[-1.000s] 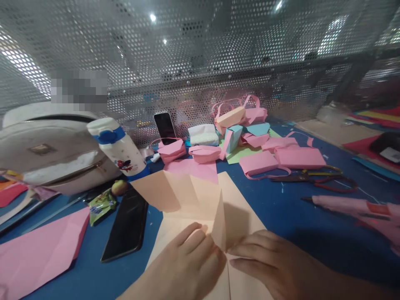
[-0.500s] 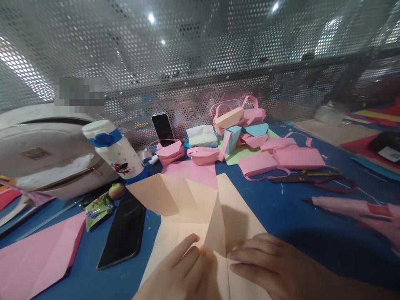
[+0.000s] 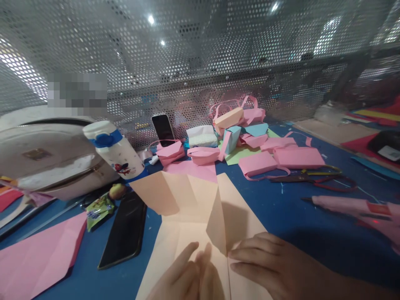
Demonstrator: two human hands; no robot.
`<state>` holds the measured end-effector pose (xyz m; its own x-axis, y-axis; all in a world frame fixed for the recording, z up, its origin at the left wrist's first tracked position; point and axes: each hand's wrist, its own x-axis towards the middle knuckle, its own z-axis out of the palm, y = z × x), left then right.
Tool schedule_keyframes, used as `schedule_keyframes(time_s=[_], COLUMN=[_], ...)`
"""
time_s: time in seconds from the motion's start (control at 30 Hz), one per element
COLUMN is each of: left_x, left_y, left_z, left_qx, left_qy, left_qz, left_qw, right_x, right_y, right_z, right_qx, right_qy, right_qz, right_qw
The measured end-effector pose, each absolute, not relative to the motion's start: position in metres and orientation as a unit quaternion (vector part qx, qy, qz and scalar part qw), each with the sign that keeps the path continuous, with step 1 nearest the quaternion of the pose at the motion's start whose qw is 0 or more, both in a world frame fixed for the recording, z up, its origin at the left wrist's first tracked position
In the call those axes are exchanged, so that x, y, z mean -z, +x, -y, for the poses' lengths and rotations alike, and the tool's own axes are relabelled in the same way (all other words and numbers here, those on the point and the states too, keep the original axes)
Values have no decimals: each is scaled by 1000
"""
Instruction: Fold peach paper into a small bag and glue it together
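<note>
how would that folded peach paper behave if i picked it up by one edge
The peach paper is likely light, as it looks like a thin sheet. It's probably fairly stiff for paper, since its far flaps stand up with no fingers on their upper edges. It may flex along the visible creases.

White bottle (image 3: 116, 153) beside pale bag (image 3: 59, 152)
</note>
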<state>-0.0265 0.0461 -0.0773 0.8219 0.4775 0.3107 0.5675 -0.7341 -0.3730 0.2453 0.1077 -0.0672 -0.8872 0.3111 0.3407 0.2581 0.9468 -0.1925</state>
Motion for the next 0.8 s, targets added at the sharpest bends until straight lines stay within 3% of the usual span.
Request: schedule_keyframes(time_s=[0.3, 0.7, 0.8], left_x=[63, 74, 70], left_y=[-5, -2, -1], left_z=[-68, -78, -79], left_qx=[172, 95, 78], left_qy=[-904, -918, -921], left_qz=[355, 373, 372], left_qw=[168, 99, 88], right_x=[71, 80, 91], right_y=[249, 246, 244], right_z=[-110, -111, -108], right_qx=[-68, -103, -112], right_qy=[-126, -144, -156], right_qz=[966, 966, 956], right_qw=[214, 190, 223])
